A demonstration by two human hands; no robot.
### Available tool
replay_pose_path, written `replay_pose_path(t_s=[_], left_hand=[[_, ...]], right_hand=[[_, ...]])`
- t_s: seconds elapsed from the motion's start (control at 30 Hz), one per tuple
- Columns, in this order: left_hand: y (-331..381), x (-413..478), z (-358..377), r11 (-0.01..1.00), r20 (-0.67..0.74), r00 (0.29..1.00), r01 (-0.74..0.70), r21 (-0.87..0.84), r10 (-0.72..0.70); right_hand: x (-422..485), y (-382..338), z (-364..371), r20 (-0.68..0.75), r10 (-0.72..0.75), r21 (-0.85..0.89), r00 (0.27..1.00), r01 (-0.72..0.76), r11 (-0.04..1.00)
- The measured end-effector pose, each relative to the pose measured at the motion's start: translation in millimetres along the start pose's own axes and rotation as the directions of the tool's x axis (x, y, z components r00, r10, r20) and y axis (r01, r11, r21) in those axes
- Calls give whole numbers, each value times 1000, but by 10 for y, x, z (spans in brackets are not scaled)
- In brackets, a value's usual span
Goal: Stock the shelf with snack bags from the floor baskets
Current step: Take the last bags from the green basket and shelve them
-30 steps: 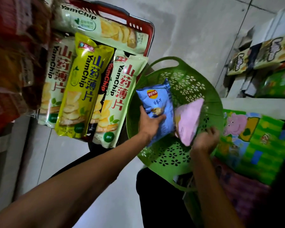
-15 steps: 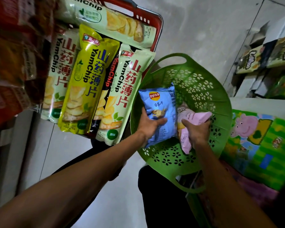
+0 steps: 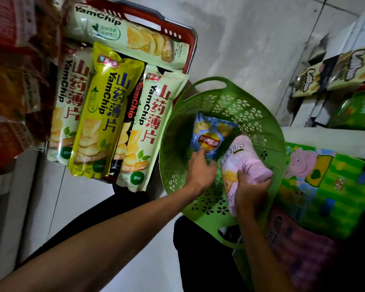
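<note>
Pink snack bag point(image 3: 246, 163) clasped by right fingers point(image 3: 240, 175), left fingers point(image 3: 200, 153) spread, touching blue bag point(image 3: 209, 135)

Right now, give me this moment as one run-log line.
phase: picking from green basket | right hand: holding pink bag | left hand: fingers touching blue Lay's bag, no grip | red basket: YamChip bags

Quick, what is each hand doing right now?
Left hand: open, fingers reaching onto the blue chip bag in the green basket.
Right hand: closed around the pink snack bag.
</note>
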State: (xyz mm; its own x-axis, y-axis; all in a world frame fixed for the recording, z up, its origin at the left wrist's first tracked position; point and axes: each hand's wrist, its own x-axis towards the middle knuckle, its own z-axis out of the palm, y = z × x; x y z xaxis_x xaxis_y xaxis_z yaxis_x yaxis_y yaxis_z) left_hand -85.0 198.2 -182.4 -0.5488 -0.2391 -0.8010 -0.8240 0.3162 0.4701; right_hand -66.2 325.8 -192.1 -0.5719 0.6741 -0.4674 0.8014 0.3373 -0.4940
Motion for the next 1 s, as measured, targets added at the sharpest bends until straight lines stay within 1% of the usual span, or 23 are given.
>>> replay_pose_path(t_s=[0.07,0.17,0.27,0.33,0.4,0.47,0.53,0.6,0.67,0.77,0.8,0.87,0.9,1.0], left_hand=[[-74,254,26,996,-49,995,89,11,-88],[-220,670,66,983,-23,985,174,57,-172],[-352,1044,162,983,29,983,181,24,-181],[-472,1287,214,972,106,969,229,-49,-223],[-551,1484,314,958,149,952,280,-58,-269],[-564,1570,422,952,187,946,287,-103,-265],[-570,1626,485,953,215,952,256,-160,-220],[-490,1580,499,946,286,940,252,-205,-189],[-430,1440,466,940,314,928,273,-206,-201],[-408,1185,324,948,198,961,235,-215,-194],[-427,1117,263,958,148,975,193,-213,-164],[-580,1076,204,962,92,994,78,-261,-56],[-522,926,121,963,70,997,51,-265,-33],[-364,528,-158,936,27,998,-41,-350,54]], right_hand=[[30,48,-6,-18,8,10,1000,-8,1000],[48,102,58,-41,4,21,999,-3,1000],[68,212,142,-70,5,66,998,0,998],[53,252,168,-95,18,78,995,-10,997],[81,333,201,-115,-1,91,993,12,996],[98,417,218,-120,-17,94,993,28,995],[98,462,209,-126,-19,88,992,31,996],[108,464,167,-112,-4,121,994,18,992],[109,460,134,-94,11,140,995,3,990],[32,371,43,-122,12,101,992,0,995],[-12,303,-10,-124,30,113,992,-16,994],[-116,162,-164,-118,81,160,990,-61,985],[-175,92,-256,-124,91,172,988,-69,983],[-404,-161,-610,-126,121,182,985,-97,979]])
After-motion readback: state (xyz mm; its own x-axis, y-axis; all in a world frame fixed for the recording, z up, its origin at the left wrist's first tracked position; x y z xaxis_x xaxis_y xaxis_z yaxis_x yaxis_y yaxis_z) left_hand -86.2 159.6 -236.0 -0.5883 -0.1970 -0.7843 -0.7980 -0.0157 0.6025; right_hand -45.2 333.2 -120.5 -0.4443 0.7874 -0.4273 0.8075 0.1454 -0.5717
